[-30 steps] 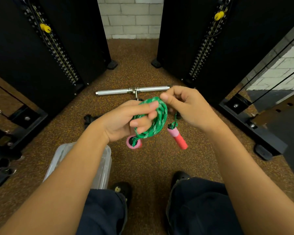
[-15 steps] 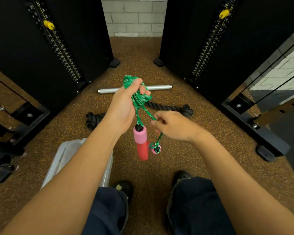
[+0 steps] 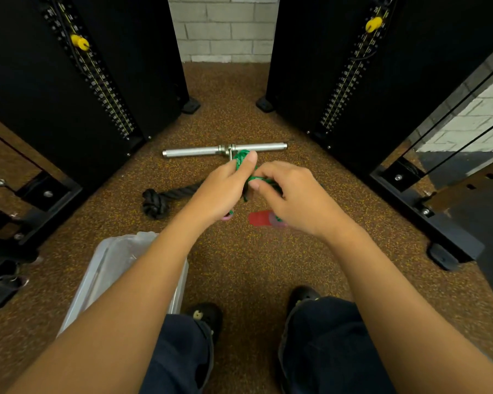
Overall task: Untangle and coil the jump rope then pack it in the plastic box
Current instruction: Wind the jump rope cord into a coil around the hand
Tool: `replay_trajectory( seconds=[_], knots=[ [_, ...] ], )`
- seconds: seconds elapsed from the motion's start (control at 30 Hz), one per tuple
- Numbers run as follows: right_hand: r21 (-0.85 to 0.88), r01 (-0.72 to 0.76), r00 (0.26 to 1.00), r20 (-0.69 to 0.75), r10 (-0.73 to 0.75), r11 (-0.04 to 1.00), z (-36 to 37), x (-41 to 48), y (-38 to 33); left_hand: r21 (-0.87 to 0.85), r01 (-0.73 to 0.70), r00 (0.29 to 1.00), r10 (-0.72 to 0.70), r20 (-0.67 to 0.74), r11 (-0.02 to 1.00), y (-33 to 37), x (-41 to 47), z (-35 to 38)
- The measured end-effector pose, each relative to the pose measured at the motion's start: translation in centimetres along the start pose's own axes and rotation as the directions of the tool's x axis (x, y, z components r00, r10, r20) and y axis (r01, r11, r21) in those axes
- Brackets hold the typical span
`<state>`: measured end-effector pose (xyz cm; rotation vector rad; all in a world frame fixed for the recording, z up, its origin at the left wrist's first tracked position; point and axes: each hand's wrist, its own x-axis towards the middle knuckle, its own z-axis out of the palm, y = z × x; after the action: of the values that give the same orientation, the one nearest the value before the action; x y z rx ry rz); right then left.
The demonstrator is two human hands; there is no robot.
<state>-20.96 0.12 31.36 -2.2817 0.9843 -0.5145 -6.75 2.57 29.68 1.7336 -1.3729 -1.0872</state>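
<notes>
A clear, thin-walled plastic box (image 3: 125, 268) stood open on the speckled rubber floor (image 3: 248, 268) nearest the viewer, its contents hidden behind the left forearm. Just beyond the box, the left hand (image 3: 219, 191) was closed around a bunched coil of green braided jump rope (image 3: 241, 159), while the right hand (image 3: 293, 197) pinched the same rope beside it, a blurred red-and-pink handle (image 3: 261, 218) hanging beneath. Farther from the box lay a knotted black rope (image 3: 157, 203) and a smooth metal bar (image 3: 194, 152).

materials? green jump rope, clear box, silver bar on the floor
Green jump rope: braided fibre cord, probably nylon; woven fleck pattern, matte.
Clear plastic box: translucent plastic; the floor shows through cloudily.
Silver straight bar: metal, likely steel; satin sheen.
</notes>
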Motion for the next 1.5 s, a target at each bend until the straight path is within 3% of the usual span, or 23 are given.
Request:
replay_trajectory(
  seconds=[0.2, 0.37, 0.73, 0.9, 1.03, 1.17, 1.33, 1.5],
  knots=[
    [0.076, -0.012, 0.99, -0.142, 0.022, 0.997, -0.9, 0.1, 0.5, -0.147, 0.001, 0.987, 0.022, 0.159, 0.989, 1.2, -0.5, -0.6],
    [0.227, -0.044, 0.974, -0.206, 0.092, 0.973, -1.2, 0.1, 0.5, -0.159, 0.038, 0.961, 0.008, 0.277, 0.987, 1.8, -1.1, -1.2],
    [0.505, -0.041, 0.97, -0.187, 0.155, 0.862, -0.9, 0.5, 1.2, -0.369, 0.117, 0.936, 0.022, 0.352, 0.922, 1.6, -1.1, -1.5],
    [0.599, -0.095, 0.984, -0.062, 0.164, 0.795, -0.2, 0.5, 1.2, -0.482, 0.184, 0.921, 0.021, 0.388, 0.857, 1.5, -1.2, -1.6],
    [0.703, -0.211, 0.976, 0.109, 0.191, 0.679, 0.2, 0.6, 0.7, -0.608, 0.207, 0.926, 0.047, 0.375, 0.767, 1.3, -1.1, -1.6],
    [0.652, -0.26, 0.965, 0.146, 0.219, 0.712, 0.5, 0.6, 0.5, -0.713, 0.205, 0.946, 0.051, 0.319, 0.671, 1.2, -0.6, -1.9],
    [0.639, -0.293, 0.956, 0.194, 0.219, 0.711, 1.5, 0.4, 0.5, -0.612, 0.19, 0.973, -0.067, 0.219, 0.767, 1.5, -0.3, -1.7],
    [0.527, -0.219, 0.973, 0.059, 0.221, 0.821, 2.6, 0.2, 0.2, -0.407, 0.118, 0.993, -0.103, 0.061, 0.906, 1.6, -0.1, -1.2]
  ],
)
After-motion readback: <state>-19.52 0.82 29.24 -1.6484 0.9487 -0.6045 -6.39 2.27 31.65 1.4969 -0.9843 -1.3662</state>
